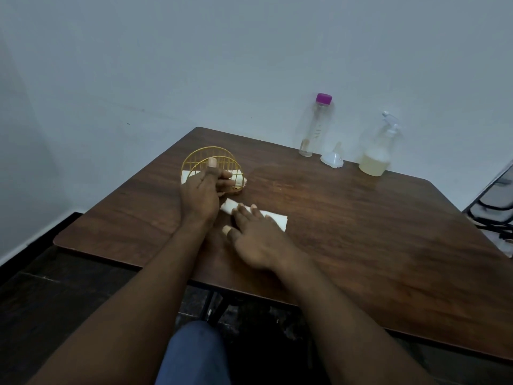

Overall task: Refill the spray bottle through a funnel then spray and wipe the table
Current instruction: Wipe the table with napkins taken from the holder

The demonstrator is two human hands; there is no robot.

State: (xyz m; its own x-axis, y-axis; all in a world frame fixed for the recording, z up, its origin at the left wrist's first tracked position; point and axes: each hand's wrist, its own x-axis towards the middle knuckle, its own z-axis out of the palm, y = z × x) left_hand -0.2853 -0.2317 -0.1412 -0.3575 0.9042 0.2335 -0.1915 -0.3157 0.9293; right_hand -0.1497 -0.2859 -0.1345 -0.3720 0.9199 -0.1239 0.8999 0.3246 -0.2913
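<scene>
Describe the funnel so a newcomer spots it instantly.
Look along the far edge of the wooden table, by the wall. A tall clear bottle with a purple cap and a spray bottle holding yellowish liquid stand there. The funnel sits between them: the only small, translucent white cone, lower than both.

Napkin holder (222, 159) half behind left hand (201, 194) — tissue (277, 219) partly under blurred right hand (258, 240).

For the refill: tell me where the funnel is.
Head view: the funnel sits at the far edge of the table, right of centre, between the purple-capped bottle and the spray bottle.
</scene>
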